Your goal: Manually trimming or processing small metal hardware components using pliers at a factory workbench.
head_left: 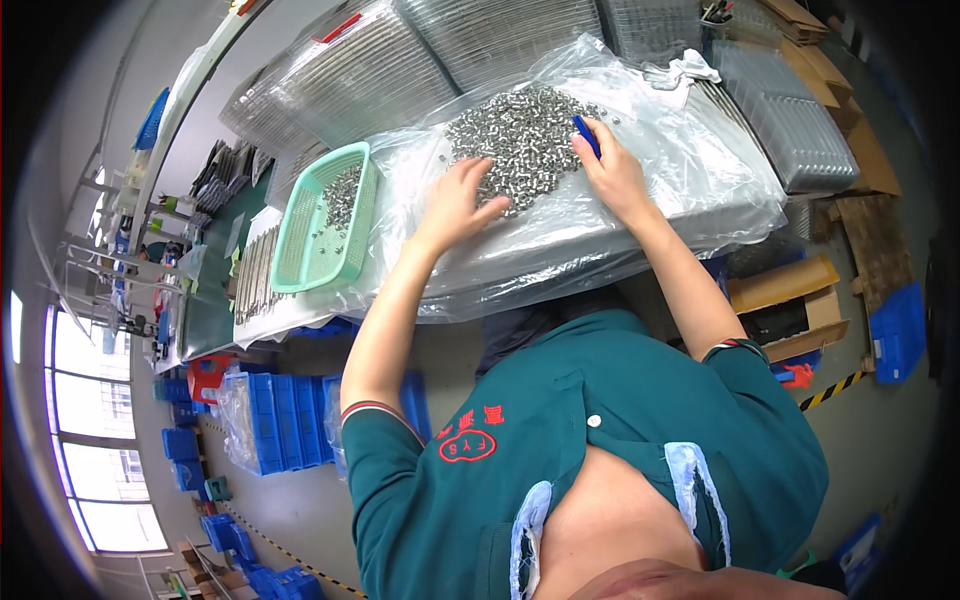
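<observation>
A wide heap of small shiny metal parts (525,130) lies on clear plastic sheeting (690,190) over the table. My left hand (455,208) is open at the near left edge of the heap, its fingers apart and its fingertips at the parts. At the heap's right side, my right hand (615,172) is closed around a short blue bar-shaped object (587,136). Its lower part is hidden in my grip, so I cannot tell its kind. Left of the heap stands a light green plastic basket (284,262) with more of the metal parts (343,198) inside.
Stacks of clear plastic trays (345,75) line the table's back. More clear trays (790,120) stand at the right end beside a crumpled white cloth (690,70). Metal strips (258,275) lie left of the basket. Blue crates (285,425) and an open cardboard box (790,300) sit below table height.
</observation>
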A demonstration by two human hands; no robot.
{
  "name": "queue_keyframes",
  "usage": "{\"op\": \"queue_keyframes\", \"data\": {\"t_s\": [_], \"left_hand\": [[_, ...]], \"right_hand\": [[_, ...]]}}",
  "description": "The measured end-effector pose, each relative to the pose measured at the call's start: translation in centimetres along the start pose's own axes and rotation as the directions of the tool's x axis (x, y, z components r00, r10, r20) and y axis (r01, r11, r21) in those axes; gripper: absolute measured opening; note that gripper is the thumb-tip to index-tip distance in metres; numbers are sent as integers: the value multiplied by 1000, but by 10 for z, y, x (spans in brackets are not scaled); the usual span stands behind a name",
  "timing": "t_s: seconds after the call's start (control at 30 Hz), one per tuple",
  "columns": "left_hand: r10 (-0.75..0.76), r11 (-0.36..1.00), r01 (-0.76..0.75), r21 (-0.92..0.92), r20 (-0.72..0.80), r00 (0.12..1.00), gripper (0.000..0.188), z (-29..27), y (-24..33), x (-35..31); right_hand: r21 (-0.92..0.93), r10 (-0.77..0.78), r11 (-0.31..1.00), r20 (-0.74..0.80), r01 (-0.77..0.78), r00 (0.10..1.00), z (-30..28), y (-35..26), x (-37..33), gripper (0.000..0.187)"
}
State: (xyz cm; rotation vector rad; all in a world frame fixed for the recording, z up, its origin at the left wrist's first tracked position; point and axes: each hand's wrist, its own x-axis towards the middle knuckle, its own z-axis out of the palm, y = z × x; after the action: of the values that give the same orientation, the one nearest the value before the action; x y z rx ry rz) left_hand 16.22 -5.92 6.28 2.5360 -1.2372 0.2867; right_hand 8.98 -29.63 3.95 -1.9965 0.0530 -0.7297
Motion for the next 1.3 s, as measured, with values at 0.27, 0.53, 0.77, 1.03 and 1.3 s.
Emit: {"op": "queue_keyframes", "data": {"t_s": [0.27, 0.53, 0.77, 1.03, 1.3], "left_hand": [[35, 997, -33, 74, -21, 999, 68, 31, 24, 10], [-29, 999, 33, 36, -118, 993, 59, 31, -18, 40], [-172, 985, 166, -43, -258, 951, 42, 10, -87, 52], [-280, 915, 205, -348, -181, 943, 24, -13, -91, 64], [-526, 816, 531, -229, 90, 846, 18, -27, -102, 39]], "right_hand": [[17, -20, 1000, -28, 21, 999, 3, 7, 1, 37], [162, 118, 980, -15, -114, 993, -1, 3, 0, 34], [414, 148, 897, 54, -157, 987, -3, 0, 7, 36], [701, 161, 635, 289, -323, 944, -6, -59, 68, 33], [756, 218, 266, 557, -598, 802, 41, -3, 101, 20]]}}
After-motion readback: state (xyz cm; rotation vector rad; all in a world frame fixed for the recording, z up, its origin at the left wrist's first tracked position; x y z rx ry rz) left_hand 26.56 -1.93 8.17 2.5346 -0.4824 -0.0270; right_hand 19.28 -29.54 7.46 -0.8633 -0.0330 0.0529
